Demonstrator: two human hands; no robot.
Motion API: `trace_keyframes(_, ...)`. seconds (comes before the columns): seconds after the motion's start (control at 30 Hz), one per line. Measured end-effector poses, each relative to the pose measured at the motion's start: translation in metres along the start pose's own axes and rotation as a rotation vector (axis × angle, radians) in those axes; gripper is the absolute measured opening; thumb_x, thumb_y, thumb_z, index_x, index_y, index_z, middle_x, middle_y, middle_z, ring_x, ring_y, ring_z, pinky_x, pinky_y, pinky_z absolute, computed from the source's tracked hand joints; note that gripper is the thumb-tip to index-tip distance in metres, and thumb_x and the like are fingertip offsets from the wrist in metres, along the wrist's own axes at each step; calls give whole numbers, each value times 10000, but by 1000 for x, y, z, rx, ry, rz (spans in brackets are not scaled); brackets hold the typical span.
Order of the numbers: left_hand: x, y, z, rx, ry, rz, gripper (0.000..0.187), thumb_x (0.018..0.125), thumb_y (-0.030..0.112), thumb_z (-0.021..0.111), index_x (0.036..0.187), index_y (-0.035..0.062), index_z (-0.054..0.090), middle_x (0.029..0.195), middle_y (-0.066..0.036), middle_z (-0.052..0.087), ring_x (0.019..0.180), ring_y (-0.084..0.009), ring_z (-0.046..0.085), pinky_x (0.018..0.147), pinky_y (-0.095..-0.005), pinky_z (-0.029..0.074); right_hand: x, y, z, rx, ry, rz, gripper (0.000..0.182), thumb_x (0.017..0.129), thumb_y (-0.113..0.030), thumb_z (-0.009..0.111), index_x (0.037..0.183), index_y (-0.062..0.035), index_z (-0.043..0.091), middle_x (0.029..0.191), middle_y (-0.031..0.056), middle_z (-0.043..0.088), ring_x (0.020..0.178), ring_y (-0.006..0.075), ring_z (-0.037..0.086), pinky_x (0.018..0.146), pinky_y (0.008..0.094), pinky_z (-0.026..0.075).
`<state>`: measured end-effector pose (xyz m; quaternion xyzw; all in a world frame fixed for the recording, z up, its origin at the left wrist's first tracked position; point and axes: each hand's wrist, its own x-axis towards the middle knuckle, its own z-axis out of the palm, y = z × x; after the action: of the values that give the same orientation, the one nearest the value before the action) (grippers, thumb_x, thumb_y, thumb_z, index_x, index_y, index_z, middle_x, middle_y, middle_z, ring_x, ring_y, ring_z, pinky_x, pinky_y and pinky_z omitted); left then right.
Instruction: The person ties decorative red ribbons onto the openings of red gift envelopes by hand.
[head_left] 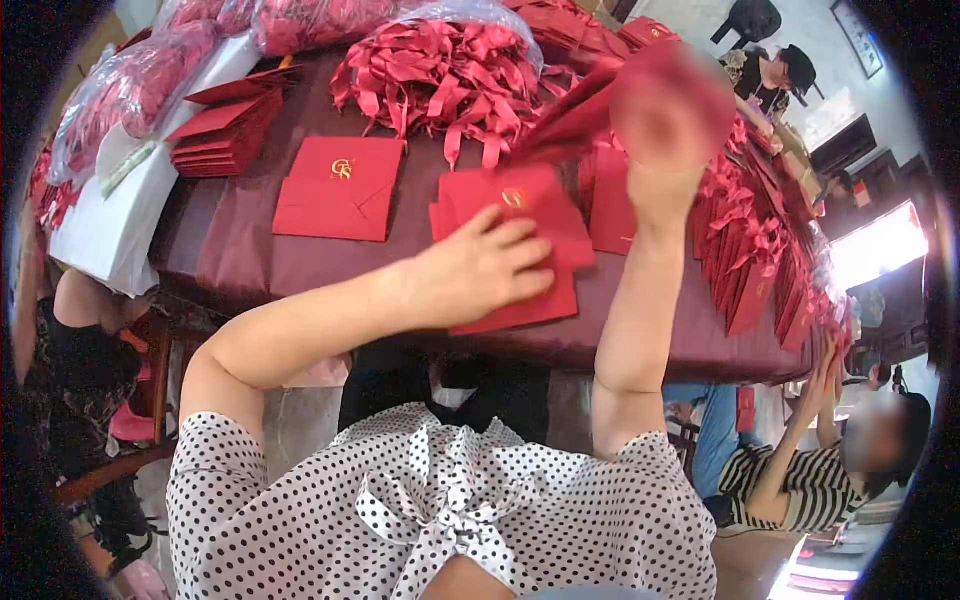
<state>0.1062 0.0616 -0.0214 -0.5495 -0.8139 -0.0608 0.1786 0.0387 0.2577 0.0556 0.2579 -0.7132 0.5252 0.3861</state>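
Flat red paper gift bags with gold lettering lie on the dark red tablecloth [225, 255]. My left hand [485, 265] rests, fingers spread, on a small overlapping pile of red gift bags [558, 235] at the table's near edge. Raised to the right of that pile, my right hand [662, 165] is blurred, so its fingers do not show clearly. A smeared red gift bag [580, 112] extends leftward from its grip. Another flat red bag [610, 210] is partly hidden behind my right forearm. To the left lies a single flat bag [335, 205].
A heap of red ribbons [435, 80] sits at the back. Stacked red bags [230, 130] and a white box [120, 225] stand left, near plastic-wrapped bundles [150, 80]. Rows of ribboned bags [745, 260] line the right side. A person in a striped top [800, 490] works there.
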Motion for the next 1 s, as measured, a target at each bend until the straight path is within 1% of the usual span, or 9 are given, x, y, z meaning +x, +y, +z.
trace_keyframes(0.1, -5, -18, 11, -149, 18, -95, 325, 821, 194, 551, 1136, 120, 584, 1302, -117, 451, 1272, -305, 369, 1050, -483, 296, -1, -11, -6, 42, 85, -93, 107, 824, -45, 667, 918, -16, 624, 937, 61, 605, 834, 141, 584, 764, 250, 464)
trace_keyframes(0.23, -6, -32, -28, -381, 593, -69, 121, 737, 114, 715, 738, 58, 608, 802, -67, 589, 806, -245, 571, 735, -359, 430, -7, -7, -12, -120, -17, -139, 153, 763, -46, 705, 896, -22, 632, 911, 82, 614, 898, 193, 581, 817, 292, 456)
trace_keyframes(0.33, 8, -52, -71, -194, 790, -212, 87, 767, 59, 657, 830, 29, 606, 848, -105, 590, 819, -285, 563, 736, -379, 444, -10, -17, -1, -198, -135, -106, 148, 730, -58, 712, 866, -56, 653, 888, 76, 631, 877, 213, 588, 790, 304, 456)
trace_keyframes(0.43, 32, -69, -77, -210, 614, -64, 155, 857, 27, 529, 992, 31, 606, 976, -91, 589, 1006, -239, 507, 924, -358, 348, -15, -15, 14, -242, -188, -142, 157, 711, -120, 731, 849, -86, 663, 838, 61, 641, 834, 226, 596, 763, 329, 451)
trace_keyframes(0.57, 31, -88, -64, -459, 486, -133, 167, 923, 117, 469, 929, 41, 618, 986, -63, 569, 1035, -211, 479, 954, -340, 297, -21, -12, 19, -288, -201, -110, 144, 694, -152, 745, 813, -104, 682, 817, 54, 649, 827, 223, 603, 773, 328, 454)
trace_keyframes(0.67, 22, -97, -59, -445, 477, -210, 214, 932, 170, 462, 840, 56, 618, 871, -48, 527, 930, -191, 468, 909, -339, 299, -25, -18, 24, -337, -229, -148, 142, 669, -171, 764, 781, -113, 699, 822, 37, 634, 805, 217, 597, 763, 325, 465)
trace_keyframes(0.8, 12, -105, -68, -454, 443, -278, 181, 849, 175, 586, 725, 48, 550, 846, -57, 501, 848, -192, 444, 837, -321, 323, -29, -21, 34, -273, -206, -84, 159, 641, -158, 777, 772, -134, 691, 825, -7, 570, 758, 216, 570, 776, 336, 441)
trace_keyframes(0.9, 7, -103, -74, -437, 431, -249, 182, 702, 114, 650, 683, 20, 495, 821, -68, 482, 828, -205, 446, 774, -313, 366, -27, -20, 38, -402, -301, -407, 181, 617, -144, 759, 754, -144, 642, 827, -21, 588, 772, 187, 576, 757, 337, 387)
trace_keyframes(1.0, 4, -100, -80, -543, 355, -166, 168, 682, 98, 650, 680, 18, 502, 810, -64, 463, 832, -207, 452, 780, -321, 375, -27, -20, 41, -393, -312, -541, 184, 611, -139, 754, 749, -137, 632, 821, -19, 601, 790, 175, 581, 753, 344, 387)
